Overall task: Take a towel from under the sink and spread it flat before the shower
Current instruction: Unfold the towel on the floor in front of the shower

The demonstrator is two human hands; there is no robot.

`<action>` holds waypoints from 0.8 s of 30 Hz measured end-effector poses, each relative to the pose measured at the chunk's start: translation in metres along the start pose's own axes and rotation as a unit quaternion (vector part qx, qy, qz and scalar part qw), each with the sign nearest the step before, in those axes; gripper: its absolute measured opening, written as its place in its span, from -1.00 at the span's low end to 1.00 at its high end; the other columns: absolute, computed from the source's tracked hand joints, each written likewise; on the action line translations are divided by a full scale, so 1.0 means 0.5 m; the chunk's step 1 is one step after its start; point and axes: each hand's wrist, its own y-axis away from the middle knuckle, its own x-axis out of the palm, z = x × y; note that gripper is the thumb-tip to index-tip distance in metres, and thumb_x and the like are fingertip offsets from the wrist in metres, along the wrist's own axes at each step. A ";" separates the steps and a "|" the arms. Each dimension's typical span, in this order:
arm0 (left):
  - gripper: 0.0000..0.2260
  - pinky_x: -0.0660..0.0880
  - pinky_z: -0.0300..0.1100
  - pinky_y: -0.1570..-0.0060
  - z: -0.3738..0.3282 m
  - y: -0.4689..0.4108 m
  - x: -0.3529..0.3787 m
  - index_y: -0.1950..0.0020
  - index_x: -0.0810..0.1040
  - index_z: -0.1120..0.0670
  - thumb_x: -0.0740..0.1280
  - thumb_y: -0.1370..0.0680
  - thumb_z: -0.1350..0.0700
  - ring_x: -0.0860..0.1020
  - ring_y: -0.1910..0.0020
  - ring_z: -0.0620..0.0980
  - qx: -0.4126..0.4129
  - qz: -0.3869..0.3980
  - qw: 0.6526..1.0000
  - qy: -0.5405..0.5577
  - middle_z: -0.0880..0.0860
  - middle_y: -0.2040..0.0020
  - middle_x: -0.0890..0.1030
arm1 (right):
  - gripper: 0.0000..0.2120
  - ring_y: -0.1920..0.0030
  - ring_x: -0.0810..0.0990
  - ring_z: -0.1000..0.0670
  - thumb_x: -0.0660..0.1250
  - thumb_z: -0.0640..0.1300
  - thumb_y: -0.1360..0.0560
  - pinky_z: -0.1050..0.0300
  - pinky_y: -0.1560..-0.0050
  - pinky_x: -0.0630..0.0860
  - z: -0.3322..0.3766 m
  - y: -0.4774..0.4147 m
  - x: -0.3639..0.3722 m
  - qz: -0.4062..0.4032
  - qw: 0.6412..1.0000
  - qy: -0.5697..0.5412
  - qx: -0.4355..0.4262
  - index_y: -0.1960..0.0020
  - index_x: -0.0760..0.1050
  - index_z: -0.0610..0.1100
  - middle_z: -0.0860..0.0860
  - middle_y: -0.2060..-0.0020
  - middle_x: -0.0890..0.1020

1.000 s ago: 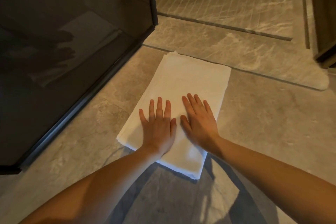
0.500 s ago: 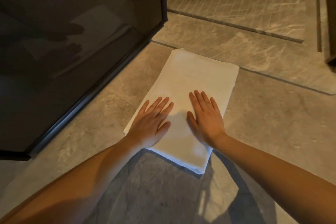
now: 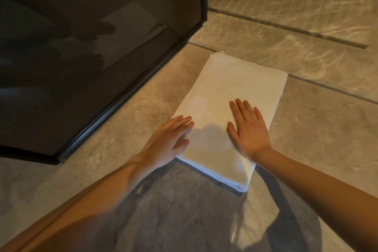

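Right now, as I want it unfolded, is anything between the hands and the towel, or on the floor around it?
Nothing visible: left hand and right hand touch the towel directly; floor around it bare.

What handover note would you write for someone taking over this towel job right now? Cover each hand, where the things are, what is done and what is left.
Towel: white, folded in layers, on the tile floor beside the dark glass panel, at the shower opening.
Left hand: open, straight fingers on the towel's left edge.
Right hand: open, flat on the towel.
Done: towel fetched and laid before the shower.
Left: it looks folded; unfold it and spread it flat.
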 end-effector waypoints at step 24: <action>-0.42 0.49 -0.41 0.02 -0.018 -0.011 -0.097 -0.43 0.36 -0.04 0.43 -0.46 0.26 0.50 -0.22 -0.10 -0.208 0.055 0.903 0.372 -0.04 -0.25 0.50 | -0.42 -0.57 -0.11 -0.04 -0.12 0.13 -0.64 -0.02 -0.55 -0.17 0.006 0.000 -0.001 0.022 1.000 0.015 0.011 -0.60 -0.10 -0.05 -0.02 -0.59 0.00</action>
